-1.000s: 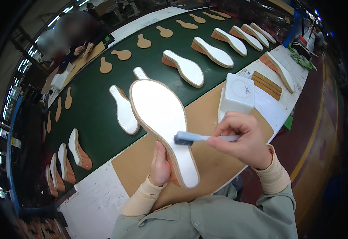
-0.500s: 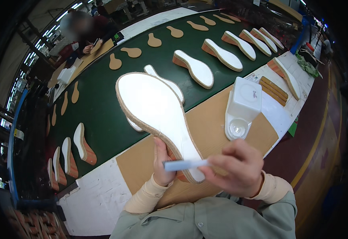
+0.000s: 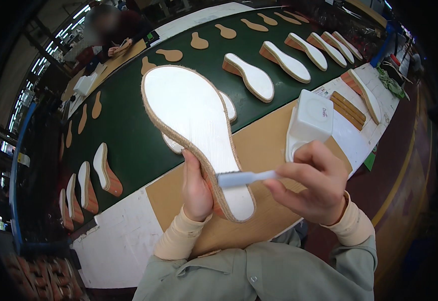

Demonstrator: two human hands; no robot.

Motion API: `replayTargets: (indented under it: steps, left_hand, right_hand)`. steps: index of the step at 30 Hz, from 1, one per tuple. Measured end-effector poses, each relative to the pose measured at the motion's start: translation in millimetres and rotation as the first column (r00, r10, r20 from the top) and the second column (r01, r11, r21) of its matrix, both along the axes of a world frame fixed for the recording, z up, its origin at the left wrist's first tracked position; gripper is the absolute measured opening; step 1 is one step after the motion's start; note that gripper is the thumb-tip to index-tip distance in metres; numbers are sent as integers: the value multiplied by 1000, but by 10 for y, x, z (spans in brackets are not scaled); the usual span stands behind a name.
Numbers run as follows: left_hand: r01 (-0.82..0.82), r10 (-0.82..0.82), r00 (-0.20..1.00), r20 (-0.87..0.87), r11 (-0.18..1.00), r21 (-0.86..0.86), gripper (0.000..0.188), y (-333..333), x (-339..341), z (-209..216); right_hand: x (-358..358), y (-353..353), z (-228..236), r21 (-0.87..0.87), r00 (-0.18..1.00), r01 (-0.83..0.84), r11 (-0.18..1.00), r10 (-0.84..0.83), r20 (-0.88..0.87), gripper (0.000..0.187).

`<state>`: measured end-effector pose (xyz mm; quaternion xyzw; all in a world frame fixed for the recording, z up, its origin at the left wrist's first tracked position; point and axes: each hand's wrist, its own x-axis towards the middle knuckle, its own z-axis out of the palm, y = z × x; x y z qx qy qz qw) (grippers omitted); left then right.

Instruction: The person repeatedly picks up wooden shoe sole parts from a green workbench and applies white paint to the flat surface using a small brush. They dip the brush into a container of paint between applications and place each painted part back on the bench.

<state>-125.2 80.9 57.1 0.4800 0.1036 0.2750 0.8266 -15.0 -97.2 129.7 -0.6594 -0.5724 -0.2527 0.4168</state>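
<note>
Sole and brush in hand, seen from the wearer's head. The left grip is closing around the sole at its narrow part, the thumb lying along the near-left edge. The sole is tilting up in front of the wearer, above the brown board; its white face is showing, its broad end pointing away and its narrow end toward the body. The right grip is pinching the handle of the brush between thumb and fingers. The brush head is lying across the narrow part of the sole — whether the bristles are touching cannot be told.

Behind the held sole, another white sole is lying partly hidden on the green surface. Further wedge soles are running in a row toward the far right, with brown insoles beyond them; more wedges are standing at the left. A white tub is standing just beyond the right grip, beside brown strips. White counter is showing at the lower left — and, across the green surface, a person is sitting with something in hand.
</note>
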Motion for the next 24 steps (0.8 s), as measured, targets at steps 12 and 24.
replayTargets:
  steps: [12,24]
  left_hand:
    - [450,-453,890,40,863,-232,59,184,-103,78]
    - [452,-473,854,-216,881,-140,63,179,-148,58]
  right_hand:
    - [76,-36,-44,-140,953,-282,949,294,74,17]
    - [-194,-58,-176,-164,926,-344,924,363,103,19]
